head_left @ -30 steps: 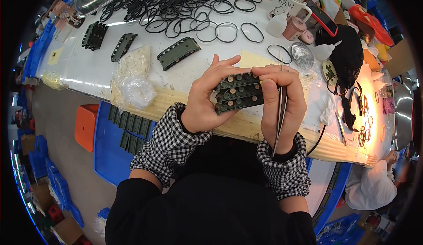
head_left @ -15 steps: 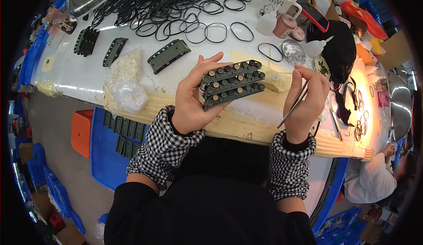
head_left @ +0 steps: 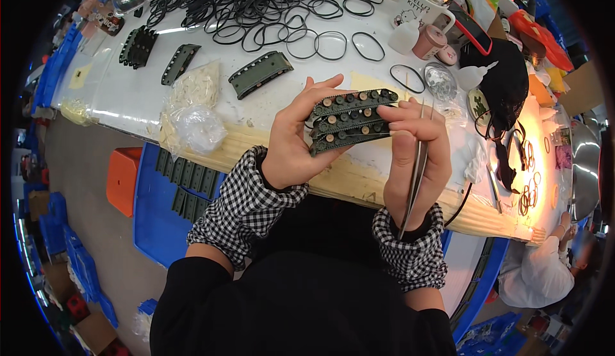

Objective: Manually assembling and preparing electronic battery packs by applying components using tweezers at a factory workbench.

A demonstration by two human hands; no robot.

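Fingers (head_left: 328,85) on green, seemingly wheeled strips (head_left: 351,121)

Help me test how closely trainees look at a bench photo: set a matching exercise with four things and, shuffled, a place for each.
Things
1. Tweezers
2. Fanned green strips
3. Stool
4. Black loops

Places
A. Orange, left of the blue tray
B. In the left hand
C. Heaped at the far side of the table
D. In the right hand

Pairs: 1-D, 2-B, 3-A, 4-C
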